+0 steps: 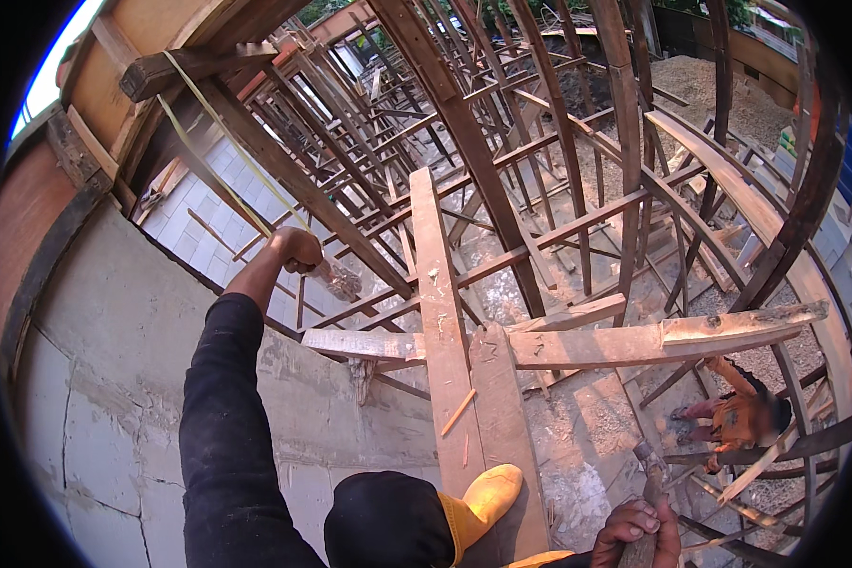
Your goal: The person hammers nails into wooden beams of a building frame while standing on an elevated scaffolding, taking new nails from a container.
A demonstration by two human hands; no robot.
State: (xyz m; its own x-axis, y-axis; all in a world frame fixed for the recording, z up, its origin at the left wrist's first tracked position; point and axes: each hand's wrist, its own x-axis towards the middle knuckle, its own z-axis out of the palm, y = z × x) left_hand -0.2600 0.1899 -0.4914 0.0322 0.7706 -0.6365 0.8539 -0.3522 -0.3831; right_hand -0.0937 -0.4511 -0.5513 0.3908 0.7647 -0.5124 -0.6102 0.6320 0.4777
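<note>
My left hand (298,248) is raised at the end of a dark sleeve, fingers closed around a yellow strap (220,128). The strap runs up and loops over the end of a dark timber beam (194,71). Just beyond that hand is a rough, pale brown piece (339,281); whether I touch it, I cannot tell. Low at the right, my right hand (639,532) grips a worn wooden-handled tool (655,481) that points upward. The kind of its head is not clear.
My yellow boot (490,494) stands on planks (506,426), where a yellow pencil-like stick (458,413) lies. A horizontal timber (587,346) crosses ahead. A grey wall (341,417) is on the left. Below right, a person in orange (736,417) is among dark wooden posts.
</note>
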